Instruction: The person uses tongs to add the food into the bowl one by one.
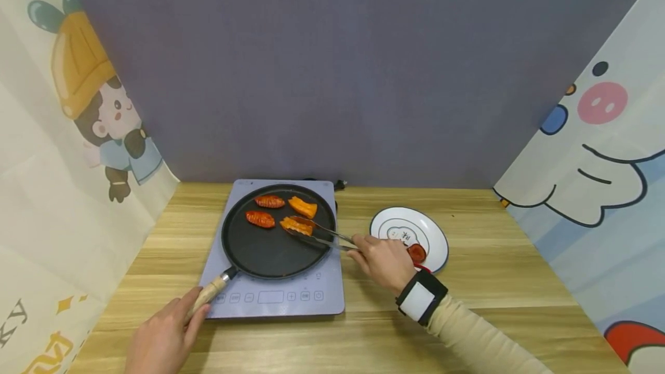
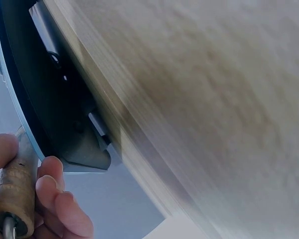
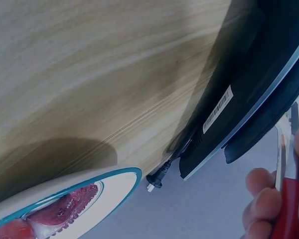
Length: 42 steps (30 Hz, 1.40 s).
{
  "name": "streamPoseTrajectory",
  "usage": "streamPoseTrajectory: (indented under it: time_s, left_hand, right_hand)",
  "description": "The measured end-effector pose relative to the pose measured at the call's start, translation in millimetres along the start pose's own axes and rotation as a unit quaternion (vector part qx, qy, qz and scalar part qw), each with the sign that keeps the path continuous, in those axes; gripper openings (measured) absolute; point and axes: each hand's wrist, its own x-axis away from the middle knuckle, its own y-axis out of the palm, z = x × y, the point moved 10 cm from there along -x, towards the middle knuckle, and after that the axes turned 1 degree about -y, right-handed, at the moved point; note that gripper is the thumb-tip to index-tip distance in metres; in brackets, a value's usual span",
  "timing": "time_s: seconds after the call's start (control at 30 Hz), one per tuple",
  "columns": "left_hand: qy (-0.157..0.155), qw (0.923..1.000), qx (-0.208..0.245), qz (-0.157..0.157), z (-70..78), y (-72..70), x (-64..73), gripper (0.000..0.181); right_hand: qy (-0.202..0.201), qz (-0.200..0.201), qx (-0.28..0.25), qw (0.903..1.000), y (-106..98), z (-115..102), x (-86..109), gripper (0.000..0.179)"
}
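Note:
My left hand (image 1: 162, 333) grips the wooden handle (image 1: 210, 293) of a round black frying pan (image 1: 260, 258). In the left wrist view, its fingers (image 2: 72, 214) curl around that handle. My right hand (image 1: 387, 261) holds metal tongs (image 1: 340, 242), whose red grip (image 3: 291, 209) shows in the right wrist view. The tong tips lie on either side of an orange piece of food (image 1: 297, 225) in the pan. Another orange piece (image 1: 303, 208) lies behind it. Two red scored sausages (image 1: 260, 219) are on the pan's left side.
The pan sits on a flat induction cooker (image 1: 275, 307) with touch buttons along its front. Right of it, a white plate (image 1: 440, 238) with dark red food (image 1: 417, 253) is partly covered by my right hand. A black plug (image 3: 159, 174) lies behind the cooker.

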Motion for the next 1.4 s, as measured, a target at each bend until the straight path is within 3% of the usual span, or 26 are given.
streamPoseTrajectory:
  time_s: [0.23,0.93,1.4]
  left_hand:
    - [0.009,0.9998,0.002,0.018,2.4,-3.7,0.2,0.039]
    - [0.005,0.9999,0.002,0.011,2.1,-3.4,0.0,0.037]
    - [0.0,1.0,0.006,0.004,1.0,-2.5,0.2,0.037]
  right_hand:
    - [0.0,0.0,-0.002,1.0,-1.2,-0.1,-0.3,0.021]
    - [-0.001,0.011,-0.003,0.9999,-3.2,0.5,-0.2,0.026]
    - [0.037,0.007,-0.013,0.9992,-7.2,9.2,-0.3,0.038]
